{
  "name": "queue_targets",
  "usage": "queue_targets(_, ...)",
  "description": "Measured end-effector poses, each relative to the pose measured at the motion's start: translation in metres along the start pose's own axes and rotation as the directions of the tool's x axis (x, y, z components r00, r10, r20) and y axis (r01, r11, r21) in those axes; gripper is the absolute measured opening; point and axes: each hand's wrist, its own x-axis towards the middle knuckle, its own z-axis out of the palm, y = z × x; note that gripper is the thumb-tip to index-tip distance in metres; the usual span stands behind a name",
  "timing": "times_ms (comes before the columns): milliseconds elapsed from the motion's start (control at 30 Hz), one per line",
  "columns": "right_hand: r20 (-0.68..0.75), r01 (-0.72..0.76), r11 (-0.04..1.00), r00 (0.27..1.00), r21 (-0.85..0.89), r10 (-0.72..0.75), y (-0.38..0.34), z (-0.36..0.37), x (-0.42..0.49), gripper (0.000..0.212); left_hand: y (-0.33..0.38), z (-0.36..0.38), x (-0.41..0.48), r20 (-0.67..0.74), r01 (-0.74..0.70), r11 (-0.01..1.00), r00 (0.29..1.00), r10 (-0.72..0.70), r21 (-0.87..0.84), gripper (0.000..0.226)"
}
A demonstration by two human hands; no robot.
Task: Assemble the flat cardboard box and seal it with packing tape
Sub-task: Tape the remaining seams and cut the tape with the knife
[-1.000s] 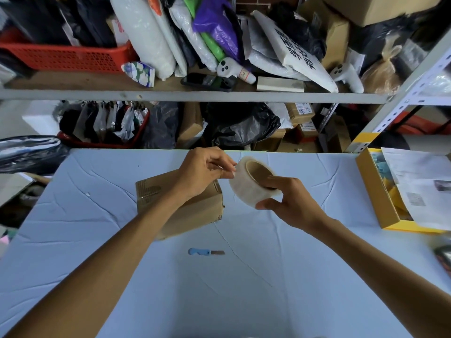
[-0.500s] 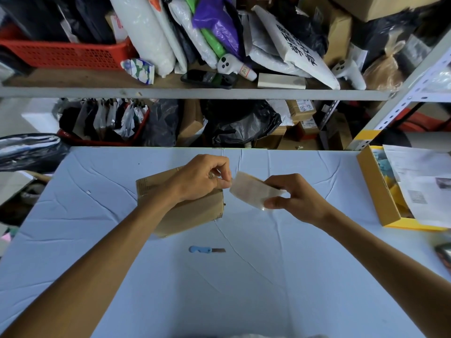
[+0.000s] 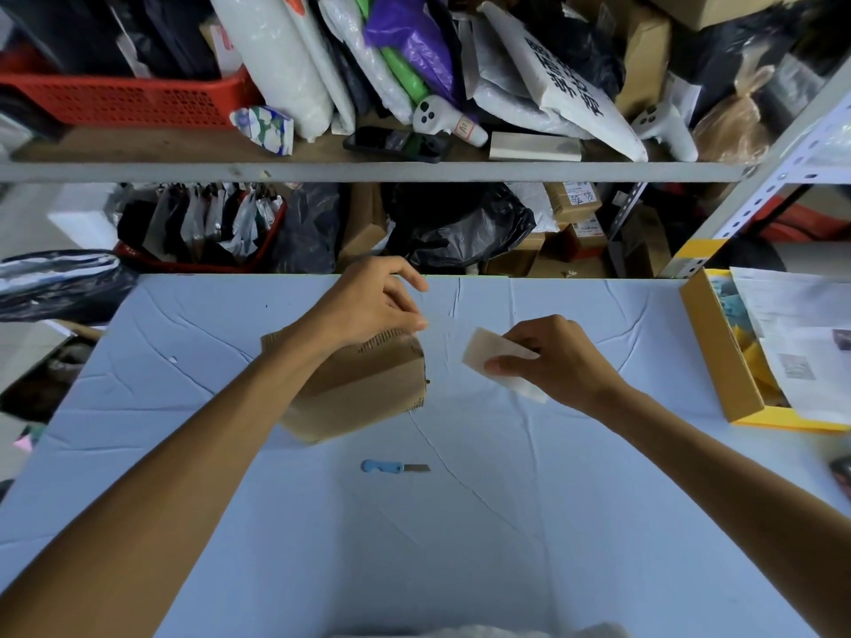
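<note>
A small brown cardboard box (image 3: 368, 393) stands assembled on the pale blue table (image 3: 460, 522), left of centre. My left hand (image 3: 368, 306) hovers over the box's far right corner, thumb and finger pinched on the clear tape end, which is hard to make out. My right hand (image 3: 552, 361) holds the roll of clear packing tape (image 3: 488, 356) edge-on, a short way right of the box and apart from it.
A blue-handled box cutter (image 3: 391, 466) lies on the table in front of the box. A yellow tray (image 3: 718, 361) with papers sits at the right edge. Cluttered shelves (image 3: 368, 170) rise behind the table's far edge.
My right hand has turned the roll edge-on and carried it rightward, away from my left hand. The gap between the two hands has widened over the box's corner.
</note>
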Motion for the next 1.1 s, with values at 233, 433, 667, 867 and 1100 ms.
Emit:
queue_targets(233,-0.048,-0.199,0.979,0.978,0.030,0.201,-0.008,0.001,-0.003,0.040,-0.004,-0.006,0.015,-0.005,0.036,0.999,0.999,-0.036,0.024,0.037)
queue_targets(433,0.020,-0.158,0.956,0.987,0.246,0.158,-0.018,-0.002,0.007,0.021,-0.005,-0.026,0.030,-0.021,0.108,0.990,0.994,-0.110,-0.090,0.034)
queue_targets(667,0.166,-0.471,0.881,0.872,0.033,0.460,-0.020,0.024,0.022,0.047,-0.022,-0.022,0.036,-0.049,0.079,0.989,0.996,-0.074,0.122,0.036)
queue_targets(867,0.128,-0.488,0.859,0.872,0.155,0.473,-0.028,0.044,0.014,0.062,-0.041,-0.033,0.054,0.009,0.112,0.984,0.993,-0.114,0.141,0.037)
queue_targets(1100,0.157,-0.571,0.767,0.820,0.292,0.550,-0.037,0.060,0.026,0.045,-0.049,-0.035,0.089,0.066,0.024,0.962,0.997,-0.044,0.273,0.031)
